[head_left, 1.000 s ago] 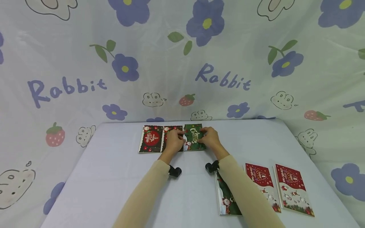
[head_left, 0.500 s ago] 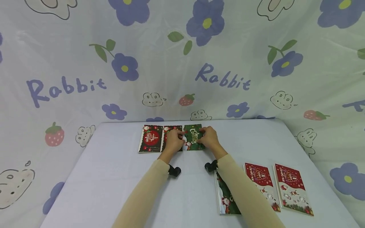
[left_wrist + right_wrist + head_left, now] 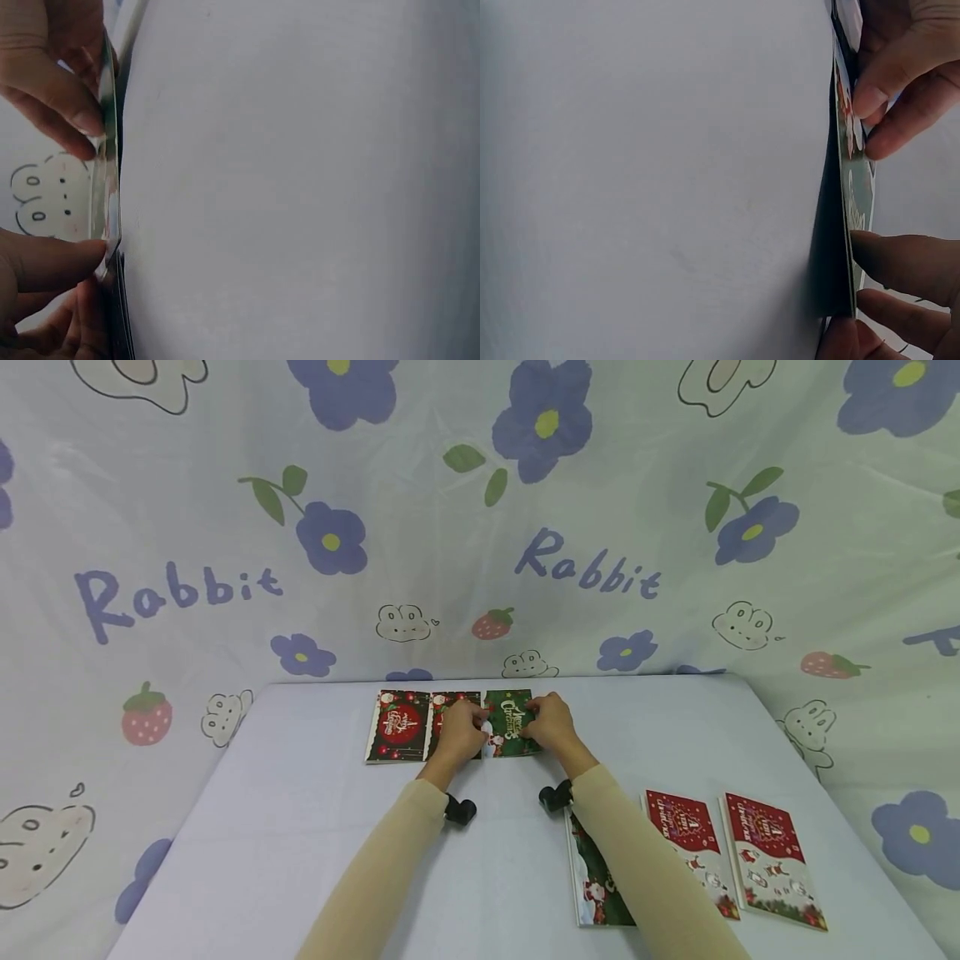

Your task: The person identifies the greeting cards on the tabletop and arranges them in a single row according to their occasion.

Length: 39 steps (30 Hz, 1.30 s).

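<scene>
I see both hands on the green card (image 3: 512,724) at the far edge of the table (image 3: 300,827). It is dark green with gold "Merry Christmas" lettering and a small Santa figure near its lower left corner. It sits last in a row, just right of two red-and-dark cards (image 3: 397,725). The left hand (image 3: 459,732) pinches its left edge, fingers curled; the right hand (image 3: 551,723) grips its right edge the same way. In the wrist views the card looks thin and glossy, its near edge lifted off the table. Three more cards (image 3: 768,858) lie near the right forearm.
</scene>
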Each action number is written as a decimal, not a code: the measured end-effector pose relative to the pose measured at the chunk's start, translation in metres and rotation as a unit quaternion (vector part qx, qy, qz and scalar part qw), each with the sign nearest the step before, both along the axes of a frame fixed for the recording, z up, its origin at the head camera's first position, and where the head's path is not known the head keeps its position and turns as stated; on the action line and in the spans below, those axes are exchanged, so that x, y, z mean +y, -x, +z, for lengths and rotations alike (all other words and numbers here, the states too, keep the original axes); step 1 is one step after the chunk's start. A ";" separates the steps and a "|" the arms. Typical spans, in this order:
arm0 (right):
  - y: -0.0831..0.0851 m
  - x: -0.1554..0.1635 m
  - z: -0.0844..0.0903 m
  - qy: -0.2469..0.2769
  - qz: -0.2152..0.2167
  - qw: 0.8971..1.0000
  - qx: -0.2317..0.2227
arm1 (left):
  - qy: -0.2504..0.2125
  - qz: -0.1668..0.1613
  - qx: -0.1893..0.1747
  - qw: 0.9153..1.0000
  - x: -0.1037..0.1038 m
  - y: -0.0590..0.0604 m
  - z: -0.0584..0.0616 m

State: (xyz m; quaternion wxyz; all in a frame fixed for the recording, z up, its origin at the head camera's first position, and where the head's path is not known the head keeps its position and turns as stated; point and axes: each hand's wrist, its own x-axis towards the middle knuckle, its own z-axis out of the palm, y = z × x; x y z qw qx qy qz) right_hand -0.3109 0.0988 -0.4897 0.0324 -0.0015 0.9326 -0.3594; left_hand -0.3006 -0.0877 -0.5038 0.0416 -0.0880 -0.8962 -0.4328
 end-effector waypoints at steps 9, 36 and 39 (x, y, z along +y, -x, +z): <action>-0.002 -0.003 0.004 -0.029 0.002 1.000 -0.007 | -0.004 -0.004 -0.007 1.000 -0.002 0.000 0.000; -0.029 0.015 0.027 0.146 -0.021 0.989 -0.004 | -0.125 0.019 -0.039 0.991 0.003 -0.017 0.022; -0.038 0.022 0.032 0.157 -0.016 0.987 -0.001 | -0.149 0.009 -0.055 0.987 0.008 -0.024 0.026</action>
